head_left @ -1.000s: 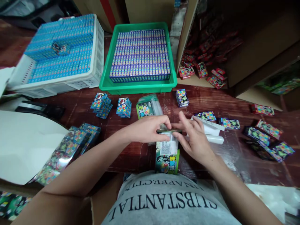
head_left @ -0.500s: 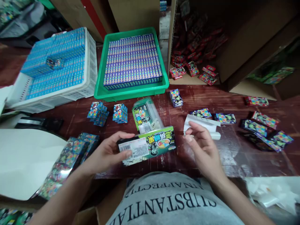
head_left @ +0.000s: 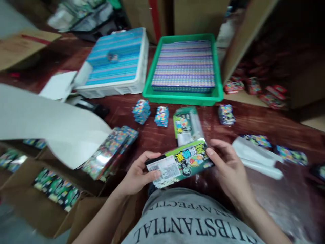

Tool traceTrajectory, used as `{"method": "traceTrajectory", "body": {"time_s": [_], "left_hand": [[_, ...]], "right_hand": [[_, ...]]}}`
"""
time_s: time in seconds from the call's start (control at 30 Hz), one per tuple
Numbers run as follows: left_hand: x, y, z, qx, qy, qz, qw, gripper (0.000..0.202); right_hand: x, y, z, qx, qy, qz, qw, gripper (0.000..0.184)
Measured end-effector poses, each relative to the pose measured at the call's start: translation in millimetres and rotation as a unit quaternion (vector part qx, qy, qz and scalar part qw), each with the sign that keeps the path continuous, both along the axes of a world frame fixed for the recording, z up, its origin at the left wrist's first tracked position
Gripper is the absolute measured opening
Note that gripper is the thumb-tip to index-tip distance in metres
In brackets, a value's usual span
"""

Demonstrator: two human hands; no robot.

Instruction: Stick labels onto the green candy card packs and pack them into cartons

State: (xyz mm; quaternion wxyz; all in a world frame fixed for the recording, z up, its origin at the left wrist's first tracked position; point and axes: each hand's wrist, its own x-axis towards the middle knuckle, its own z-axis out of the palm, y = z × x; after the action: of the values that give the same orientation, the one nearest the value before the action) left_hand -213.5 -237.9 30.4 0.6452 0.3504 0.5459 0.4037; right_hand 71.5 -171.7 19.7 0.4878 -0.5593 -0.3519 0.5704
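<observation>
I hold a green printed pack [head_left: 181,162] with a white barcode label between both hands, just above the dark red table [head_left: 259,118]. My left hand [head_left: 138,174] grips its labelled end, thumb on the label. My right hand [head_left: 227,169] holds the other end with curled fingers. Another green pack in clear wrap [head_left: 186,125] lies just beyond. Small blue boxes [head_left: 142,111] and a second small stack [head_left: 161,116] stand further back.
A green tray [head_left: 182,96] and a white crate [head_left: 114,88] full of small boxes stand at the back. Wrapped packs [head_left: 109,152] lie left, by a white sheet [head_left: 50,125]. An open carton of packs [head_left: 54,189] sits lower left. Folded white bags [head_left: 256,156] lie right.
The view has swung left. My right hand, which hung free half a second ago, has closed on the pack's right end. A second ago both hands pressed the pack on the table.
</observation>
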Motion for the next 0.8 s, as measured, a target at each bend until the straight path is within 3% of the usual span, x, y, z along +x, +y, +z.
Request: {"method": "traceTrajectory", "body": {"time_s": [0.07,0.1,0.13,0.2,0.27,0.3,0.4,0.47,0.53,0.63,0.73,0.8], "left_hand": [[-15.9,-15.6,-1.5,-0.014,-0.042,0.034,0.998,0.048],[-26.2,-24.4,-1.7,-0.017,-0.057,0.052,0.997,0.05],[-37.6,-33.6,-0.7,-0.018,-0.065,0.075,0.995,0.052],[-61.5,-52.1,5.9,-0.014,-0.067,0.133,0.989,0.058],[-83.8,-67.7,17.9,0.0,-0.047,0.217,0.975,0.062],[-93.5,-73.2,24.5,0.01,-0.027,0.266,0.963,0.062],[-115.2,-79.7,37.6,0.047,0.077,0.384,0.919,0.061],[-124.6,-77.7,35.5,0.065,0.196,0.415,0.886,0.054],[-132.3,-74.6,27.6,0.071,0.336,0.411,0.844,0.044],[-142.0,-73.6,22.5,0.053,0.47,0.375,0.797,0.046],[-148.0,-78.1,36.7,0.074,0.481,0.348,0.801,0.067],[-150.5,-81.8,47.6,0.136,0.541,0.352,0.752,0.061]], "right_hand": [[-11.1,5.3,2.0,-0.017,0.026,0.073,0.997,0.051],[-19.6,9.9,4.7,-0.039,0.06,0.147,0.987,0.053],[-31.1,15.5,8.8,-0.063,0.101,0.239,0.964,0.054],[-63.7,28.5,20.8,-0.097,0.169,0.413,0.89,0.055],[-108.5,43.3,34.2,-0.095,0.187,0.5,0.84,0.052],[-133.9,51.3,39.3,-0.08,0.173,0.513,0.837,0.046],[-209.3,74.2,40.8,0.026,0.042,0.494,0.868,0.026],[-248.9,83.4,30.8,0.093,-0.04,0.471,0.876,0.018],[-274.4,85.1,17.9,0.113,-0.07,0.46,0.878,0.015],[-287.5,79.6,6.5,0.113,-0.056,0.463,0.877,0.02],[-285.0,80.3,12.5,0.135,-0.005,0.492,0.86,0.032],[-282.1,89.1,22.1,0.199,0.037,0.528,0.825,0.033]]}}
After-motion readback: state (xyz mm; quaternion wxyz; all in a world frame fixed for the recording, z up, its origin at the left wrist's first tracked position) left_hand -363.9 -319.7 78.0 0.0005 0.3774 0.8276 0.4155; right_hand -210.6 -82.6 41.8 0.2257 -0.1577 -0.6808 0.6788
